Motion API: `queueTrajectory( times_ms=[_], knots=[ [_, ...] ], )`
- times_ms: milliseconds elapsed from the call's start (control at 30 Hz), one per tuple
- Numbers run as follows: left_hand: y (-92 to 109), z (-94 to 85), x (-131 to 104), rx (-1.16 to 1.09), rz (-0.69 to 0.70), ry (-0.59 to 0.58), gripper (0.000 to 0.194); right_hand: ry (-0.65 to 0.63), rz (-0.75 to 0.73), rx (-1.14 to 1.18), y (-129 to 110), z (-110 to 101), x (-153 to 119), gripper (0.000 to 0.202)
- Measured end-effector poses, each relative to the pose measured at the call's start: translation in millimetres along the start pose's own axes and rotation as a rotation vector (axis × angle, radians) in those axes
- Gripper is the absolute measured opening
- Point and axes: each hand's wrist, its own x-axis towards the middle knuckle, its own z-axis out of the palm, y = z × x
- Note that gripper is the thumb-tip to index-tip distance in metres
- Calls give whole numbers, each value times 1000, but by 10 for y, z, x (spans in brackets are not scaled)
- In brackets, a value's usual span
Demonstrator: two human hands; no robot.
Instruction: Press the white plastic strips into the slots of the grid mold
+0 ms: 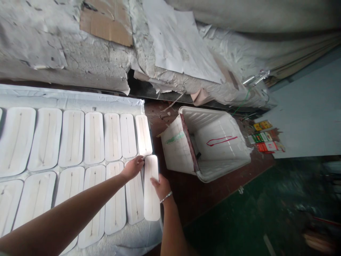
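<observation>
My right hand [162,187] grips the right edge of a long white rounded pad [151,193], its thumb lying on top. A thin dark line runs down the pad's middle. At the pad's upper left corner, the fingers of my left hand [133,167] are pinched together; whatever lies between them is too small to make out. Just above is another white pad [144,137] of the same kind, and a further pad [135,199] lies partly under my left hand. Two rows of such pads, each with a dark line, stretch to the left.
The pads lie on a pale covered table [135,234]. Right of it stands a large white plastic tub [177,151] with a red mark inside. Behind runs a rough, paper-covered ledge [101,60]. Small colourful boxes [266,142] sit by the wall at right.
</observation>
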Motion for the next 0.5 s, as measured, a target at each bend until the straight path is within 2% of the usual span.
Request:
queueTrajectory(
  times_ms=[67,133,233,333,400,500],
  knots=[
    [-4,-42,53,-144,-53,-73,61,-56,-28,93,73,-40,14,24],
    [1,-58,101,-223,-61,-129,66,-98,-47,93,118,-94,36,23],
    [24,-40,164,-210,-79,-117,44,-94,-63,20,110,-169,99,18],
    [42,-40,198,-159,-69,-73,25,-19,-60,-104,88,-181,101,16],
    [35,-83,208,-147,-50,-75,22,42,-26,-156,125,-123,17,19],
    [-3,-197,214,-195,-68,-146,22,176,-12,-217,287,41,-197,23]
  ],
)
